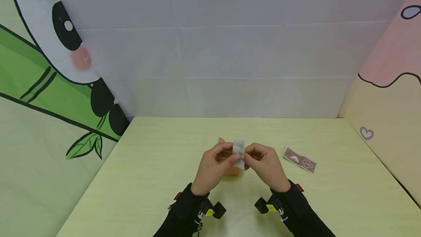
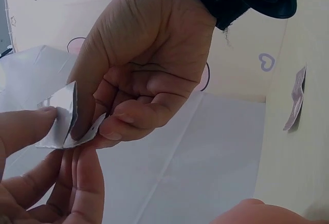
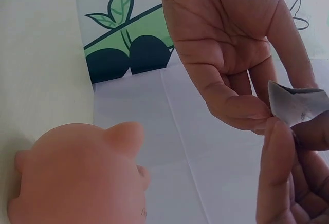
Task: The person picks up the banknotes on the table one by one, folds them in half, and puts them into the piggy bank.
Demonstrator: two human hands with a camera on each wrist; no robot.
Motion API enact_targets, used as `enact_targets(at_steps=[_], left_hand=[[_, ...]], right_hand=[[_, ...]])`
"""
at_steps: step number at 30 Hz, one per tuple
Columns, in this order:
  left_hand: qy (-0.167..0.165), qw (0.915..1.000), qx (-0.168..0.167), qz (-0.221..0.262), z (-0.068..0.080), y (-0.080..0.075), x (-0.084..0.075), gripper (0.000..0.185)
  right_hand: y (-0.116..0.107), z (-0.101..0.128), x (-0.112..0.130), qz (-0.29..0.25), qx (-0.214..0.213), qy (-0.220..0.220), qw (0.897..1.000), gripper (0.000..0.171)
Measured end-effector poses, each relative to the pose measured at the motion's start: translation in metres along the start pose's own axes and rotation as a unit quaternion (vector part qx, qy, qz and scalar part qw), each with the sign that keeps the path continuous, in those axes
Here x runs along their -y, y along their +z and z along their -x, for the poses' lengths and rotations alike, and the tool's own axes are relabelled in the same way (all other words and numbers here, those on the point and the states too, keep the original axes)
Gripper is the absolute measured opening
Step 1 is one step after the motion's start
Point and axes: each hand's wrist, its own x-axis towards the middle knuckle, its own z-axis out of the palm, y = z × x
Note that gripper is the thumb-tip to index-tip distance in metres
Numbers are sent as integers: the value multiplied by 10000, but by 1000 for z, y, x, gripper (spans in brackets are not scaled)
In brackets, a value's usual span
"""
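A small pale folded banknote (image 1: 238, 149) stands upright between both hands in the head view. My left hand (image 1: 213, 165) pinches its left side, thumb across the front. From the right, my right hand (image 1: 266, 165) pinches the opposite edge. In the left wrist view the folded banknote (image 2: 64, 118) shows a sharp crease with its flaps standing apart, and fingers of both hands meet at it. A pink pig-shaped piggy bank (image 3: 82, 175) sits close behind the hands, largely hidden by them in the head view.
To the right of the hands, a brownish creased banknote (image 1: 300, 160) lies on the pale wooden table (image 1: 158, 156). A white cloth wall (image 1: 230, 57) rises at the table's back edge, with printed cartoon panels at both sides.
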Motion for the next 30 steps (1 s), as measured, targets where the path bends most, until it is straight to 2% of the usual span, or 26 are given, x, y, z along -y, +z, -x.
enact_targets(at_steps=[8,21,30], left_hand=[[149,9999,-15,47,0,1,1,32],[247,9993,-167,210,-1,1,-2,26],[364,9990,-228,146,0,1,-2,23]], right_hand=[[0,0,-1,-132,85,-115,9998,10],[-2,0,-2,-389,225,80,9990,11],[-3,-1,0,-393,300,142,9987,13]])
